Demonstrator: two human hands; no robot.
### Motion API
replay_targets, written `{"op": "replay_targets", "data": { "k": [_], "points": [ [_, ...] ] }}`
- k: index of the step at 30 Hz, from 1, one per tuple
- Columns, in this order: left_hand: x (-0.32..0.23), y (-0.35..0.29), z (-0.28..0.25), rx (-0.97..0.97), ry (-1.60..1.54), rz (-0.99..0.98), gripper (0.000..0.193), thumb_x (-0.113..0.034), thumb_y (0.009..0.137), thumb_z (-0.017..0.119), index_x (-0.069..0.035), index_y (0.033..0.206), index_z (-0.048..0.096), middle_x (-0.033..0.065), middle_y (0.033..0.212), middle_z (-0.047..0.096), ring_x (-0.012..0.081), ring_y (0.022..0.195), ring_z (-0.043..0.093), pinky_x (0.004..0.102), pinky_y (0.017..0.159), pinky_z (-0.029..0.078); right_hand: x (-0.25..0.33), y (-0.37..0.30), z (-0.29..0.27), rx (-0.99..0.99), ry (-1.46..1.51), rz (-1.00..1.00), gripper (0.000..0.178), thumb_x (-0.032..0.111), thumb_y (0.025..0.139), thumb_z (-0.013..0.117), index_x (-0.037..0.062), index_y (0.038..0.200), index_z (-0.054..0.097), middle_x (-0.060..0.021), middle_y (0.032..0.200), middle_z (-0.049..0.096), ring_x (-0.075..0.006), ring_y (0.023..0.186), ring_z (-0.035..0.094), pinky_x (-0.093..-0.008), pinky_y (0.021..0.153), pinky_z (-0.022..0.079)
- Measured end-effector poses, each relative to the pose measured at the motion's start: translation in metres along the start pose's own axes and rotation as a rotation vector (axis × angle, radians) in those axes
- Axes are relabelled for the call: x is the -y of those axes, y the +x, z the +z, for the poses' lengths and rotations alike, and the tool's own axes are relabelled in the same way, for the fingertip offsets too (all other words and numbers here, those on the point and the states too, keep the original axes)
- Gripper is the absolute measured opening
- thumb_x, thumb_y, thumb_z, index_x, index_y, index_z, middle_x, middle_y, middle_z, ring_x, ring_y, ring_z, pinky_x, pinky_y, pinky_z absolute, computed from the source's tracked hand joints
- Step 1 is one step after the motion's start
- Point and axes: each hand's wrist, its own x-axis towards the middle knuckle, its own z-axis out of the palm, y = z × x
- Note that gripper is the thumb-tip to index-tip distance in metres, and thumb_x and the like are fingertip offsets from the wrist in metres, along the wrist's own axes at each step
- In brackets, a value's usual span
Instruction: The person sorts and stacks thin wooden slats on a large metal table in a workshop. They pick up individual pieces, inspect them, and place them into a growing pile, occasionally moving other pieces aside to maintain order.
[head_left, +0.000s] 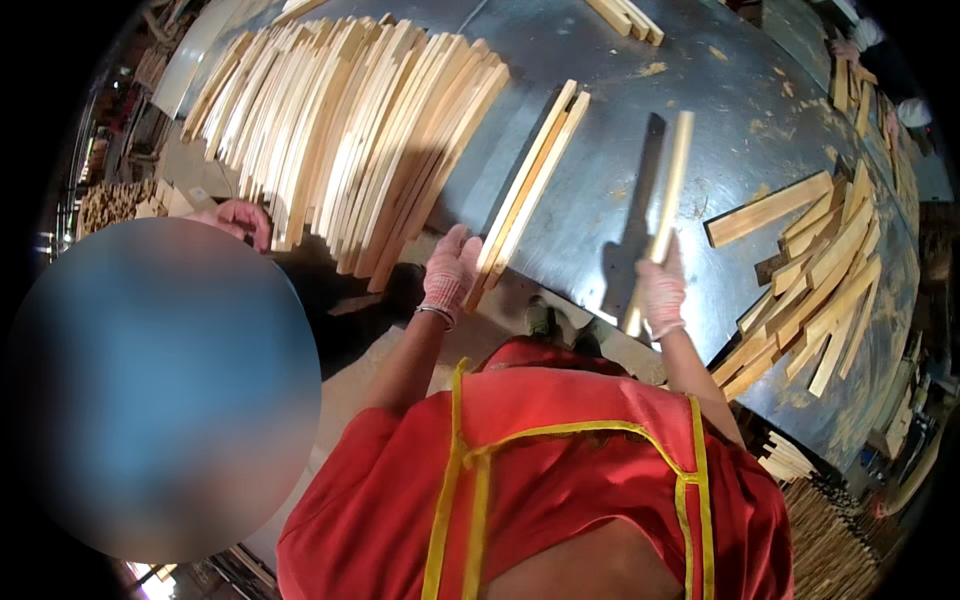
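My right hand, in a pale pink-and-white glove, is closed round the near part of a long wooden strip. That strip points away from me over the metal table, its dark shadow falling to its left. My left hand, gloved alike, rests against the left side of a small group of wooden strips near their close ends. Its fingers look stretched out rather than wrapped round them. These strips lie side by side, with their near ends past the table's edge.
A broad row of wooden strips covers the table's left part. At the right lies a jumbled pile of shorter pieces. More strips lie at the far edge of the metal table. A blurred person stands close on my left, one hand by the row.
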Motion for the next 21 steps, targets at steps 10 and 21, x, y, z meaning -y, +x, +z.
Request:
{"op": "replay_targets", "data": {
  "k": [10, 21],
  "points": [
    [-0.012, -0.065, -0.022, 0.521, -0.469, -0.291, 0.082, -0.021, 0.093, 0.080, -0.004, 0.162, 0.039, 0.0025, 0.107, 0.067, 0.0117, 0.083, 0.060, 0.0244, 0.072, 0.052, 0.086, 0.000, 0.152, 0.654, -0.545, 0.122, 0.089, 0.046, 0.093, 0.072, -0.0071, 0.157, 0.038, -0.0340, 0.147, 0.057, -0.0430, 0.139, 0.056, -0.0422, 0.118, 0.042],
    [-0.007, -0.081, -0.046, 0.166, -0.229, -0.012, 0.042, -0.027, 0.098, 0.071, -0.009, 0.135, 0.068, 0.0129, 0.101, 0.076, 0.0198, 0.092, 0.073, 0.0357, 0.082, 0.058, 0.076, -0.025, 0.108, 0.589, -0.013, 0.195, 0.111, 0.052, 0.092, 0.077, -0.0091, 0.164, 0.018, -0.0299, 0.149, 0.056, -0.0339, 0.134, 0.059, -0.0402, 0.110, 0.049]
  ]
}}
